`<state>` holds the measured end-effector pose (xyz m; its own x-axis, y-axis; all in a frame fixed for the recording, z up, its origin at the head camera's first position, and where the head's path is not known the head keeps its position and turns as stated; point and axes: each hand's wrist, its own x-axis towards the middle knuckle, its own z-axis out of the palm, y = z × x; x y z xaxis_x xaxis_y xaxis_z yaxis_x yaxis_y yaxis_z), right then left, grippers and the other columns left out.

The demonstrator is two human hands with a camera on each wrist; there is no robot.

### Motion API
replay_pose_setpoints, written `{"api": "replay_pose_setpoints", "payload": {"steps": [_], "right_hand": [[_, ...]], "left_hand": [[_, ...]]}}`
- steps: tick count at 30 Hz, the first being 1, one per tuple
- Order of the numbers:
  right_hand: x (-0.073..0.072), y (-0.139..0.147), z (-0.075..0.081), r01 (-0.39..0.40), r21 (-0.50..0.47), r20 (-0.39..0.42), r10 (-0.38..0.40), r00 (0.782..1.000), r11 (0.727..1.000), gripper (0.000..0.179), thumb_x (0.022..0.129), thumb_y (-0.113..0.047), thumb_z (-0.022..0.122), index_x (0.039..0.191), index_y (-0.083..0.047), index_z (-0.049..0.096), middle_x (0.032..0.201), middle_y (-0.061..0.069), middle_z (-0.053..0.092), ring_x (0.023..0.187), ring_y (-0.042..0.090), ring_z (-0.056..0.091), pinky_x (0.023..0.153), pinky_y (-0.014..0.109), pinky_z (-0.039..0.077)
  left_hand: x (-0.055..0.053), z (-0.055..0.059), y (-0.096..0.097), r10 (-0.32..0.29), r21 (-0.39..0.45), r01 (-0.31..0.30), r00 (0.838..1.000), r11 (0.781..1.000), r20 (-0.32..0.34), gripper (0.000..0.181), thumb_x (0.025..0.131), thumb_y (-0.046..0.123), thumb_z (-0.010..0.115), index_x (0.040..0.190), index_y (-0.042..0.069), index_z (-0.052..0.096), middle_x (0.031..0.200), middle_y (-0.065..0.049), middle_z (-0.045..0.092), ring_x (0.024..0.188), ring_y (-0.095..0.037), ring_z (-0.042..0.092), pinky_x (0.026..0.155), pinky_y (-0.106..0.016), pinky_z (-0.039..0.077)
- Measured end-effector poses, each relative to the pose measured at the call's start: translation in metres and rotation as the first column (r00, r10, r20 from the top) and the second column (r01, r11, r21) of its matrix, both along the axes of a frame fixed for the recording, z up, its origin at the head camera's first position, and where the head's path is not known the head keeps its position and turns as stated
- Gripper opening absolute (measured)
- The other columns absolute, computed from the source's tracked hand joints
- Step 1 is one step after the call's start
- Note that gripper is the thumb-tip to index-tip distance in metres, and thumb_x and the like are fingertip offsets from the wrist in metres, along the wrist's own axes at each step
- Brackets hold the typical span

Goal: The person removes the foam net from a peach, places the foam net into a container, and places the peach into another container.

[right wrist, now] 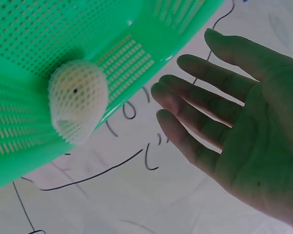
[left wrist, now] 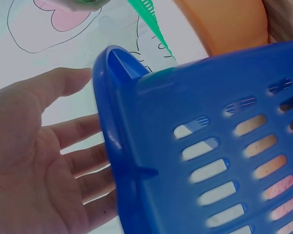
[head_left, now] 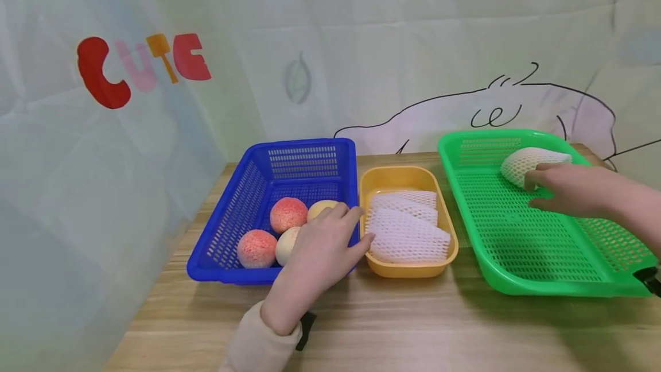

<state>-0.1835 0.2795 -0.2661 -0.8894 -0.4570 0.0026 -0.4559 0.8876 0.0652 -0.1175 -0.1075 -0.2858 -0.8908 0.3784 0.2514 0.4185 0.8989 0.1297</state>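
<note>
My left hand (head_left: 326, 243) hovers over the right side of the blue basket (head_left: 206, 273), its fingers loosely extended and holding nothing. Beneath and beside it lie red, peach-like fruits (head_left: 288, 215) and pale yellow fruits (head_left: 287, 244), partly hidden by the hand. In the left wrist view the palm (left wrist: 34, 180) shows bare near the basket's rim. Over the green basket (head_left: 496, 268), my right hand (head_left: 575, 188) is spread beside a fruit in a white foam net sleeve (head_left: 521, 164). The right wrist view shows that palm bare and apart from the sleeved fruit (right wrist: 78, 100).
Between the two baskets stands a yellow tray (head_left: 408, 270) with several flat white foam net sleeves (head_left: 408, 234) stacked in it. All stand on a wooden table (head_left: 403, 332). Behind and to the left hangs a printed curtain (head_left: 341, 62).
</note>
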Motion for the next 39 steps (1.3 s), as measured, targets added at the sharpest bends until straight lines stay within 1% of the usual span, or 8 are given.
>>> {"api": "replay_pose_setpoints", "payload": {"steps": [3, 5, 12, 20, 24, 26, 33, 39], "right_hand": [[-0.007, 0.01, 0.003, 0.024, 0.028, 0.004, -0.024, 1.0, 0.999, 0.019, 0.08, -0.023, 0.075, 0.09, -0.012, 0.064, 0.095, 0.004, 0.064, 0.083, 0.022, 0.065, 0.069, 0.042, 0.052], [-0.011, 0.014, 0.004, 0.018, 0.033, 0.004, -0.019, 1.0, 0.999, 0.019, 0.079, -0.022, 0.075, 0.09, -0.011, 0.064, 0.095, 0.004, 0.065, 0.087, 0.025, 0.065, 0.073, 0.044, 0.052], [-0.023, 0.025, 0.0, 0.014, 0.002, 0.005, -0.014, 1.0, 1.0, 0.021, 0.079, -0.021, 0.076, 0.095, -0.012, 0.065, 0.097, 0.003, 0.066, 0.082, 0.02, 0.064, 0.069, 0.04, 0.052], [-0.037, 0.036, -0.006, -0.051, -0.04, -0.097, 0.047, 0.994, 0.998, 0.025, 0.078, -0.017, 0.076, 0.101, -0.013, 0.066, 0.102, 0.004, 0.066, 0.088, 0.025, 0.066, 0.078, 0.048, 0.048], [-0.043, 0.039, -0.005, -0.036, -0.032, -0.1, 0.033, 0.994, 0.999, 0.03, 0.078, -0.015, 0.076, 0.105, -0.01, 0.065, 0.105, 0.009, 0.064, 0.091, 0.028, 0.063, 0.073, 0.047, 0.05], [-0.047, 0.041, -0.004, -0.034, -0.031, -0.098, 0.031, 0.995, 0.999, 0.032, 0.078, -0.014, 0.076, 0.107, -0.008, 0.065, 0.107, 0.011, 0.064, 0.094, 0.033, 0.062, 0.072, 0.048, 0.051], [-0.06, 0.046, -0.004, 0.007, -0.024, -0.098, -0.009, 0.995, 1.0, 0.04, 0.078, -0.014, 0.075, 0.114, -0.003, 0.061, 0.117, 0.021, 0.061, 0.108, 0.044, 0.057, 0.083, 0.058, 0.047], [-0.07, 0.051, -0.01, 0.077, -0.02, -0.088, -0.078, 0.993, 0.997, 0.051, 0.079, -0.018, 0.074, 0.124, -0.002, 0.056, 0.123, 0.026, 0.056, 0.11, 0.049, 0.053, 0.082, 0.064, 0.045]], "left_hand": [[0.0, 0.0, 0.0, -0.001, 0.0, 0.001, 1.0, 1.0, 0.002, 0.043, 0.092, 0.042, 0.059, 0.123, 0.012, 0.062, 0.103, -0.004, 0.064, 0.087, -0.018, 0.06, 0.069, -0.031, 0.052], [0.0, -0.001, 0.0, 0.0, 0.0, 0.0, 1.0, 1.0, 0.002, 0.043, 0.092, 0.042, 0.059, 0.123, 0.012, 0.062, 0.103, -0.004, 0.064, 0.087, -0.018, 0.06, 0.069, -0.031, 0.052], [-0.001, -0.001, 0.0, -0.002, -0.003, 0.002, 1.0, 1.0, 0.009, 0.044, 0.092, 0.044, 0.058, 0.122, 0.012, 0.062, 0.103, -0.004, 0.064, 0.087, -0.018, 0.06, 0.07, -0.031, 0.052], [-0.001, -0.001, 0.001, -0.022, -0.015, 0.021, 1.0, 1.0, -0.003, 0.044, 0.092, 0.044, 0.058, 0.123, 0.012, 0.062, 0.102, -0.004, 0.065, 0.087, -0.018, 0.06, 0.071, -0.03, 0.051], [-0.001, -0.003, 0.0, -0.025, -0.018, 0.024, 1.0, 1.0, -0.013, 0.044, 0.092, 0.043, 0.059, 0.123, 0.012, 0.062, 0.104, -0.004, 0.065, 0.089, -0.018, 0.061, 0.072, -0.031, 0.052], [-0.001, -0.003, 0.0, -0.026, -0.02, 0.025, 1.0, 0.999, -0.016, 0.044, 0.092, 0.043, 0.059, 0.123, 0.012, 0.062, 0.103, -0.004, 0.065, 0.087, -0.018, 0.061, 0.072, -0.031, 0.052], [-0.001, -0.004, 0.001, -0.025, -0.027, 0.025, 1.0, 0.999, -0.009, 0.046, 0.092, 0.044, 0.059, 0.124, 0.011, 0.062, 0.1, -0.004, 0.065, 0.083, -0.017, 0.059, 0.07, -0.029, 0.051], [-0.002, -0.004, 0.002, -0.026, -0.034, 0.026, 1.0, 0.999, -0.007, 0.045, 0.092, 0.044, 0.058, 0.123, 0.012, 0.062, 0.102, -0.004, 0.065, 0.086, -0.018, 0.06, 0.072, -0.031, 0.052]]}}
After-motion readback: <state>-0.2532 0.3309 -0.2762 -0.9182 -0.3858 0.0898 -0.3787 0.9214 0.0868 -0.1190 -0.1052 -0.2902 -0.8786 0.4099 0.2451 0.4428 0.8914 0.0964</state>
